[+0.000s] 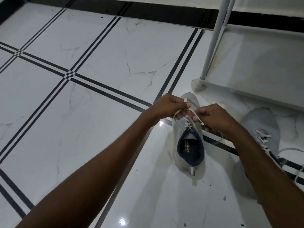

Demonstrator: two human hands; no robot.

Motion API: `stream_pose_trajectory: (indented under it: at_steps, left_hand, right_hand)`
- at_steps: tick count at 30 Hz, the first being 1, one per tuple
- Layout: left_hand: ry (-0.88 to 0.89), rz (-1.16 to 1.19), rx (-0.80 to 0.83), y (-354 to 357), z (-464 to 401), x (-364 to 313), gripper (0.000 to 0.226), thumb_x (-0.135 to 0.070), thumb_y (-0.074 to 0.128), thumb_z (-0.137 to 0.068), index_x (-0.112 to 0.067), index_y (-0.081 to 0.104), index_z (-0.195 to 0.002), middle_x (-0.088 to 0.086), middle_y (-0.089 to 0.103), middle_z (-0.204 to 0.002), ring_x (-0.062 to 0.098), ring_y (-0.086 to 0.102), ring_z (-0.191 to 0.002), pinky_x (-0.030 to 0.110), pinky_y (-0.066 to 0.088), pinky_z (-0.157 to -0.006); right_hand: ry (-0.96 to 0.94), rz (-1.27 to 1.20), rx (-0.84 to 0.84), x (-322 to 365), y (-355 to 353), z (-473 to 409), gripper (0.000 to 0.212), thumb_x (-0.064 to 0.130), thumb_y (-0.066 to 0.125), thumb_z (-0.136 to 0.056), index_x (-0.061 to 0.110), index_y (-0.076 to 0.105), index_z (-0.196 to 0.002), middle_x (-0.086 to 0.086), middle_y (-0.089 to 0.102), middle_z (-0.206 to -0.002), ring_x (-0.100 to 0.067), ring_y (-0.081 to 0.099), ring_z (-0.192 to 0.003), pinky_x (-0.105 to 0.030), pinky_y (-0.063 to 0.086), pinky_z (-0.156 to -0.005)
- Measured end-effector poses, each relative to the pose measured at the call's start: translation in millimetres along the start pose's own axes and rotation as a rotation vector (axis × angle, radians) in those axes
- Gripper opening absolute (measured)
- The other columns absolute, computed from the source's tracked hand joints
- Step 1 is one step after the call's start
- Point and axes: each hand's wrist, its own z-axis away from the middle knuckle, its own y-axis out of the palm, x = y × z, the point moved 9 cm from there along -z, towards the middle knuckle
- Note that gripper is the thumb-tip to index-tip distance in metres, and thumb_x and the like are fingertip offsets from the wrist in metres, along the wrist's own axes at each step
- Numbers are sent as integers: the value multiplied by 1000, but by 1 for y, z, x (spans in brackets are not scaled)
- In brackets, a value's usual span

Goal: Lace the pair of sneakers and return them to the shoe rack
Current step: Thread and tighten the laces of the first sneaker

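Observation:
A light grey sneaker (179,139) with a dark blue lining stands on the floor, toe pointing away from me. Above its lace area my left hand (167,106) pinches one end of the white shoelace (189,119), and my right hand (212,117) pinches the other end. The lace crosses between the two hands over the top eyelets. The second grey sneaker (263,127) lies to the right, partly hidden by my right forearm, with its white lace threaded and its loose ends trailing on the floor.
A white shoe rack (212,51) stands at the upper right, its lower shelf and round foot (197,85) just beyond the sneakers. The floor is glossy white marble tile with dark stripe lines. A black skirting runs along the far wall.

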Motion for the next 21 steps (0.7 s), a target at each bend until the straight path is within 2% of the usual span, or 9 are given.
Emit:
stream_pose_trajectory:
  at_steps: [2,4,6,8,10,13,17,19,21]
  left_hand:
    - [67,-136,3,-5,0,-6,22,-21,72,-88,-1,76,-81,5,70,-63,14,64,-59,24,54,-62]
    - [192,-397,-31,-5,0,-21,10,-17,74,-84,-8,78,-82,1,72,-66,11,65,-62,24,54,-65]
    - [342,-599,-134,-1,4,-37,11,-14,75,-80,-15,79,-90,-3,74,-75,8,66,-67,25,52,-67]
    - [451,-699,-279,4,11,-45,19,-15,71,-81,-18,77,-98,-3,76,-84,9,65,-71,24,49,-66]
    - [510,-747,-425,8,18,-46,21,-15,65,-82,-17,78,-97,-1,76,-88,15,68,-74,26,48,-65]
    - [418,-451,-508,0,20,-30,16,-12,66,-82,-13,79,-92,1,76,-86,15,69,-76,33,55,-70]
    - [2,299,-402,-6,17,35,17,-18,73,-86,-6,78,-97,10,77,-90,20,70,-83,34,58,-83]
    - [-196,495,-435,-10,29,72,18,-14,69,-90,1,75,-99,14,75,-89,23,69,-85,34,60,-83]
    - [-399,530,-501,-14,46,107,14,-10,67,-90,2,74,-94,14,74,-85,23,69,-80,33,61,-80]
  right_hand:
    - [-11,17,24,1,5,-1,23,5,65,-90,21,80,-94,-7,75,-81,-19,65,-68,-29,54,-65]
    - [-50,-21,26,8,8,-1,27,4,60,-94,23,78,-99,-2,76,-93,-13,68,-85,-22,53,-78]
    - [3,-243,91,8,18,-2,25,4,53,-98,16,75,-101,-8,77,-100,-17,72,-90,-22,55,-81]
    - [112,-507,157,5,28,-2,21,5,51,-99,6,72,-102,-17,77,-102,-25,75,-88,-31,60,-80]
    - [164,-602,209,3,31,-2,19,8,54,-98,1,71,-103,-18,77,-102,-30,75,-91,-37,60,-82]
    - [170,-632,122,-1,20,-2,18,12,60,-92,0,72,-99,-18,76,-99,-32,73,-92,-40,58,-86]
    - [154,-596,-371,-18,-29,6,11,7,61,-86,4,67,-77,-18,72,-79,-29,70,-73,-38,61,-76]
    - [205,-644,-626,-40,-55,24,15,6,59,-81,6,61,-66,-18,67,-72,-28,67,-62,-40,62,-69]
    - [218,-385,-881,-60,-84,51,19,13,56,-75,0,58,-62,-21,65,-67,-30,61,-58,-42,55,-61]
